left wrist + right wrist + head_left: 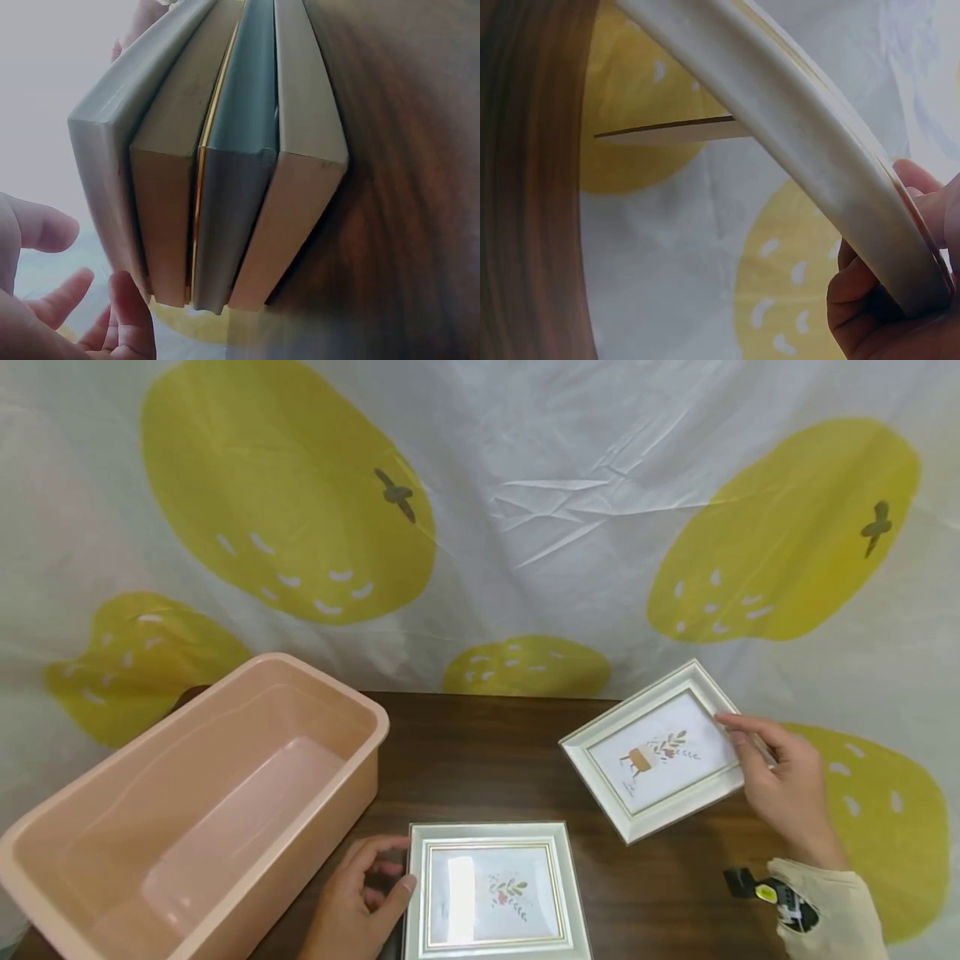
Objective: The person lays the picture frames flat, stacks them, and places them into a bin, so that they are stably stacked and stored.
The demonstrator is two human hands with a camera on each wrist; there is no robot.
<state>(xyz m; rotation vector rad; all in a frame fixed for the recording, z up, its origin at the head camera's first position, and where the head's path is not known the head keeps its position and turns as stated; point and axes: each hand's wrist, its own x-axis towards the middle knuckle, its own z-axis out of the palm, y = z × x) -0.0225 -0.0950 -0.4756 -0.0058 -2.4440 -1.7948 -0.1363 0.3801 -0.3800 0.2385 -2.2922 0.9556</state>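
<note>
My right hand (789, 781) pinches a white picture frame (600, 750) by its right edge, thumb in front and fingers behind. This frame is tilted above the table, its print of flowers and a small brown stool facing me. From its back juts a thin stand (671, 133), seen in the right wrist view. Beside my left hand (356, 897), another white picture frame (491, 833) lies face up, glare across its glass. The left wrist view shows its pale side topping a stack of layered frame edges (240, 187). My left fingertips touch the stack's left side, fingers loosely bent.
A deep pink plastic bin (352, 760) stands on the left of the dark wooden table (480, 752). Behind the table hangs a white cloth (525, 568) printed with yellow fruit. A wrist camera (772, 893) is strapped on my right sleeve.
</note>
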